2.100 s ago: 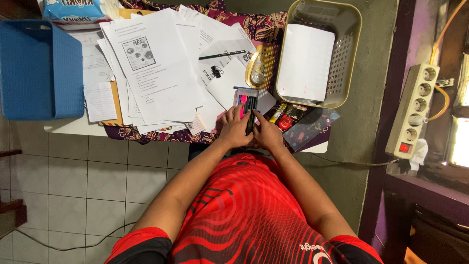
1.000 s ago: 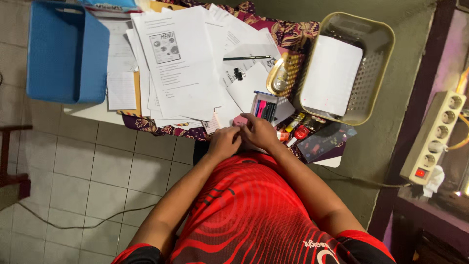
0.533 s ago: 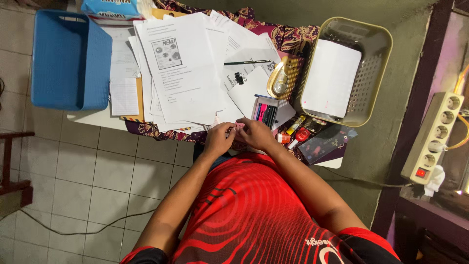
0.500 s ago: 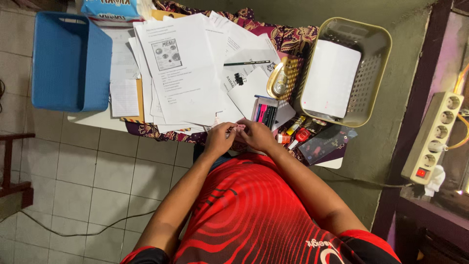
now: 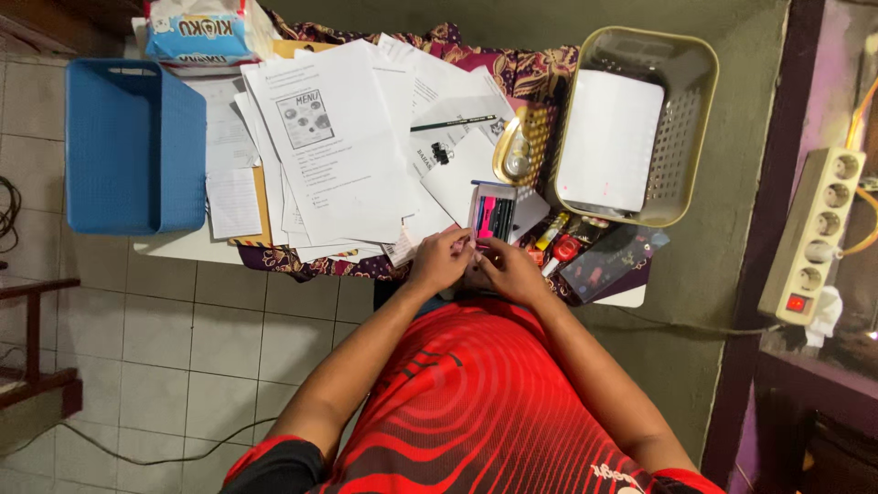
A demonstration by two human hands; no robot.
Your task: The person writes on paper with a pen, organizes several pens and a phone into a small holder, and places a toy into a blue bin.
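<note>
L to R: blue bin (image 5: 135, 146) holds nothing, papers (image 5: 347, 146) unsorted. We've got left hand (image 5: 441, 263) and right hand (image 5: 509, 272) together at table edge, pinching sth small, can't tell what, just below open pen box (image 5: 492, 212). Beige basket (image 5: 640, 128) holds one sheet; most sorting's left, we judge.

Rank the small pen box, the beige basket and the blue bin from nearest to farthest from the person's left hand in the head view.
From the left hand:
1. Small pen box, just above and right of it.
2. Beige basket, farther right, at the table's end.
3. Blue bin, far left, past the papers.
</note>
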